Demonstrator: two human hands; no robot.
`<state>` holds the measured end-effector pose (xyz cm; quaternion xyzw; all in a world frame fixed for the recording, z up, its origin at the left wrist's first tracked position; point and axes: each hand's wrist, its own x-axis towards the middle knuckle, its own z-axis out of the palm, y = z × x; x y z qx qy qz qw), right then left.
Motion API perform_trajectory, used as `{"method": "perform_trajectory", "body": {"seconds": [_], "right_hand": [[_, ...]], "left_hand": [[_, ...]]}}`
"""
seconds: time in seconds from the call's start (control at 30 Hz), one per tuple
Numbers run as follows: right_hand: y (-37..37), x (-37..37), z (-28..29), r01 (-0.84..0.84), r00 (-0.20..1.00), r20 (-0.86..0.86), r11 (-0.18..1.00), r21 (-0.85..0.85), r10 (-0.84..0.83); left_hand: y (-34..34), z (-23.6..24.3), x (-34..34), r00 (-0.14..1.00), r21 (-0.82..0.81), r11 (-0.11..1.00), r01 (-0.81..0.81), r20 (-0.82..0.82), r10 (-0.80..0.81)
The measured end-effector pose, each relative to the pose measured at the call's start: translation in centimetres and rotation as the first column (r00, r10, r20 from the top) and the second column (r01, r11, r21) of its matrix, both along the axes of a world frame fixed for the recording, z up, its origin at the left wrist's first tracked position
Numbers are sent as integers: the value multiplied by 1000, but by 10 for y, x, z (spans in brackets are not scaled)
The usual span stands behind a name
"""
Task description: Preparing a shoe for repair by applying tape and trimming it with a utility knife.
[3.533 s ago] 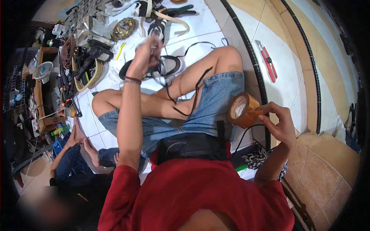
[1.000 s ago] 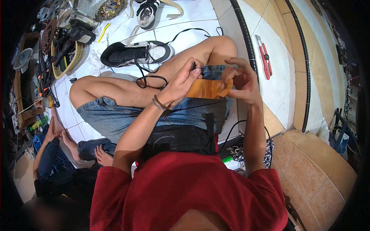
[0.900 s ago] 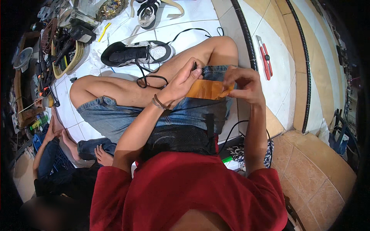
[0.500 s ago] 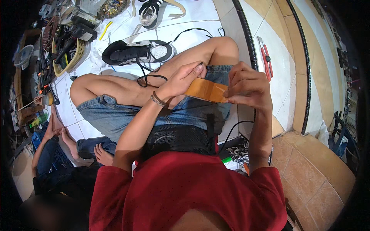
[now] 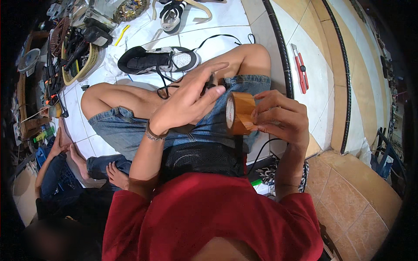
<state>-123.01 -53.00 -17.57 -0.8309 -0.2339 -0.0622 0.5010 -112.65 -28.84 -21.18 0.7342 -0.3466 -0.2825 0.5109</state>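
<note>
My right hand grips a roll of brown packing tape by its right edge, above my lap. The roll is turned so that its pale core faces left. My left hand is just left of the roll, apart from it, fingers extended and thumb held away from them. Between that thumb and the fingers shows a small black object, too covered to name. Past my shin lies a black, white and grey sneaker on its side, with loose black laces.
A red utility knife lies on the tiled ledge to the right. Another shoe stands at the far side. To the left are a tool-filled basket and a yellow stick. Another person's hand and feet show at lower left.
My left hand has let go of the tape roll and moved left and slightly down. My right hand has lowered a little, and the roll has turned so its core shows.
</note>
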Motion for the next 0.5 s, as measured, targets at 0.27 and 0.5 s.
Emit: {"method": "perform_trajectory", "body": {"seconds": [0.27,0.5], "right_hand": [[9,-8,-9,55,996,-71,996,75,-50],[14,-7,-11,53,998,-32,997,59,-51]], "left_hand": [[5,-30,-1,981,-107,989,-99,-176,80],[6,-16,-8,970,7,987,-162,-182,161]]}}
